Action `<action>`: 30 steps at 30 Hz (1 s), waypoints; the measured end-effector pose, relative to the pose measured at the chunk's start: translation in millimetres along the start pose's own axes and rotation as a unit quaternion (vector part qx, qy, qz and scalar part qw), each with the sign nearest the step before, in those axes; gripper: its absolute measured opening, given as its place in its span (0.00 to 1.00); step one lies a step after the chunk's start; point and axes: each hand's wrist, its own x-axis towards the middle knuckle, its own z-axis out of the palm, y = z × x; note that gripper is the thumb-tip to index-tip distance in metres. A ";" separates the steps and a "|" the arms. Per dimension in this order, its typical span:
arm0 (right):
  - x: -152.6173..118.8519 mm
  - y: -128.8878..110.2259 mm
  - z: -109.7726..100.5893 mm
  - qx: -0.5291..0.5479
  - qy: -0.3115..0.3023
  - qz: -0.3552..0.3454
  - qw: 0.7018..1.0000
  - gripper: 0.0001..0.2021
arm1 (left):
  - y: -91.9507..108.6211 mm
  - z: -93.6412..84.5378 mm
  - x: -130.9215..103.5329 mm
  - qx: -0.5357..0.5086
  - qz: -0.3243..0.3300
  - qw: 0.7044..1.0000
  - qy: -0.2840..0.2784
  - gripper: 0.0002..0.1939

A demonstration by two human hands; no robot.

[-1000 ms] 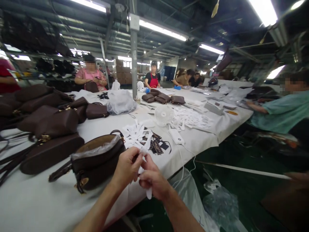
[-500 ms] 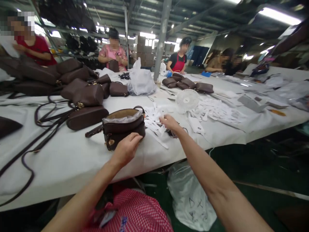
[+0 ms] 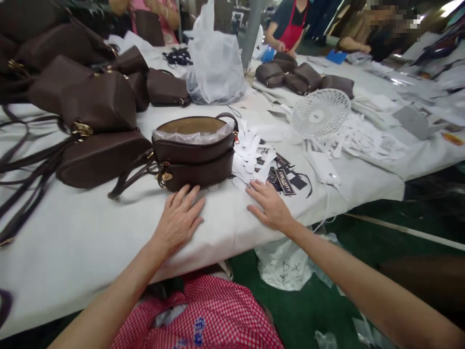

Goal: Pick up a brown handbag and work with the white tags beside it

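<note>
A dark brown handbag [image 3: 196,167] stands upright on the white-covered table, its top open and clear plastic showing inside. My left hand [image 3: 179,213] lies flat on the cloth just in front of the bag, fingers spread, holding nothing. To the right, my right hand [image 3: 271,206] rests open on the table, its fingertips at the edge of a heap of white paper strips [image 3: 249,150]. Black hang tags [image 3: 284,182] with cords lie just beyond that hand. The bag's strap [image 3: 132,174] trails off its left side.
More brown handbags [image 3: 98,104] with straps are piled at the left. A white fan [image 3: 319,114] stands right of the strips, its cable hanging over the table edge. Behind are a clear plastic bag [image 3: 218,63], more brown bags [image 3: 305,77] and co-workers across the table.
Both hands have come down flat on the table with fingers spread; the left has moved off the bag's front, the right back from the strips. The view has tilted down and come closer.
</note>
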 end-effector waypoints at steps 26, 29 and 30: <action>11.9 -10.4 -15.7 0.073 -0.061 0.087 0.992 0.25 | -14.1 -10.2 -9.1 -0.137 0.062 0.979 -0.141 0.26; 12.0 -9.0 -14.2 0.076 -0.061 0.086 0.991 0.25 | -14.7 -11.1 -6.7 -0.143 0.059 0.977 -0.145 0.26; 13.3 -8.6 -14.0 0.074 -0.065 0.086 0.991 0.25 | -15.0 -11.6 -5.7 -0.145 0.057 0.977 -0.146 0.27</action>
